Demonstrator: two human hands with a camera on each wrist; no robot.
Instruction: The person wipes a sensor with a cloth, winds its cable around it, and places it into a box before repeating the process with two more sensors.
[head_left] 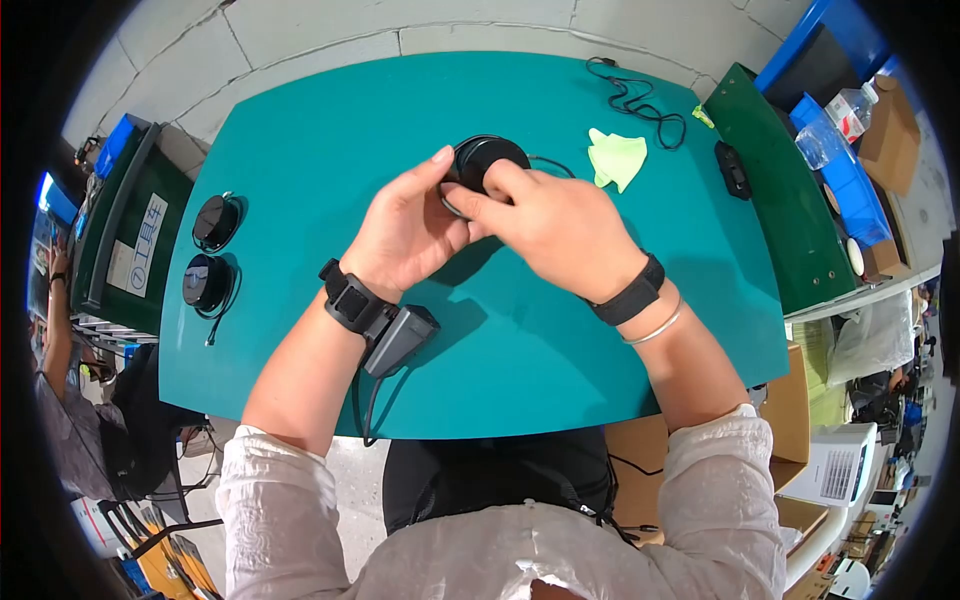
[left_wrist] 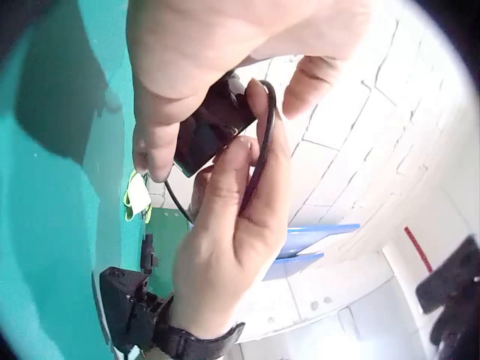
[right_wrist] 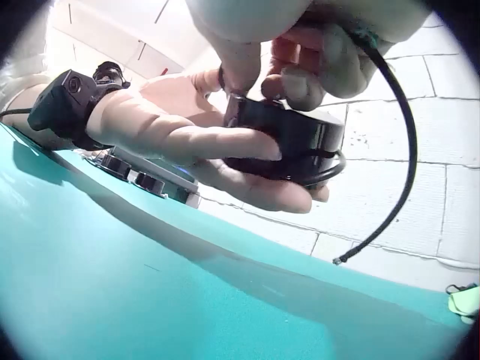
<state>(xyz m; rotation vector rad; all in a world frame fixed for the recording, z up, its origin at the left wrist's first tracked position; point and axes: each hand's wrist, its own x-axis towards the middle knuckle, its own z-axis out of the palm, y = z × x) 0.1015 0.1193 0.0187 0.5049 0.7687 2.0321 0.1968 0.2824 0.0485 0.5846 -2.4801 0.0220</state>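
Observation:
A round black puck-like device [head_left: 488,152] with a dark cable [right_wrist: 409,150] wound about its side is held up over the green table, near the middle. My left hand [head_left: 408,225] grips it, with fingers under and along the side in the right wrist view. Over its top, my right hand [head_left: 572,232] pinches the cable between thumb and fingers. One loose end of the cable hangs beyond the right hand. In the left wrist view the cable runs across the right fingers [left_wrist: 259,176], and the left hand partly covers the device's glossy black surface.
Two similar black round devices [head_left: 206,282] with cables lie at the table's left. Toward the back right are a yellow-green cloth [head_left: 617,158] and a coiled black cable [head_left: 650,108]. A small black object [head_left: 732,170] lies near the right edge, beside a green panel [head_left: 775,190].

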